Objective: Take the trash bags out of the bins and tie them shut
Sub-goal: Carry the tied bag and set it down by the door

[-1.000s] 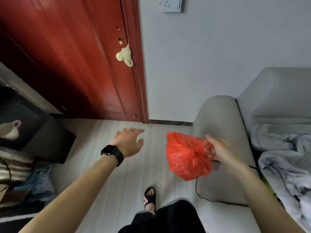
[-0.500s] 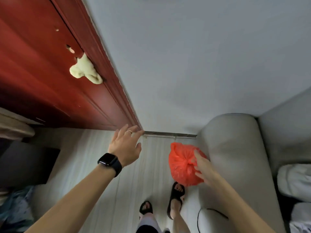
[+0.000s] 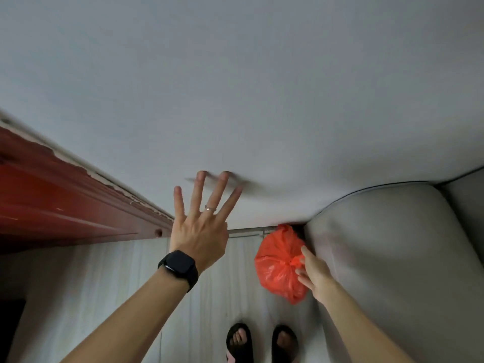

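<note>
Pinching the knot of the red trash bag [image 3: 277, 268] at four o'clock beside the sofa [image 3: 387, 258], the right hand [image 3: 315, 277] could drop it if thin plastic slips or tears, while the left hand [image 3: 200, 235] has its fingers [image 3: 198, 192] spread wide near the wall [image 3: 262, 87].

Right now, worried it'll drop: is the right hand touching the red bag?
Touching. The head view shows the right hand pinching the red bag at its knot.

- floor [image 3: 104, 284]: pale wood-look planks, runs right up to the white wall [image 3: 262, 87]
- pair of feet in black sandals [image 3: 239, 343] standing on it, bottom middle
- grey sofa [image 3: 379, 258] sits on it at the right, tight against the wall
- dark red door frame [image 3: 78, 213] comes down to it on the left
</note>
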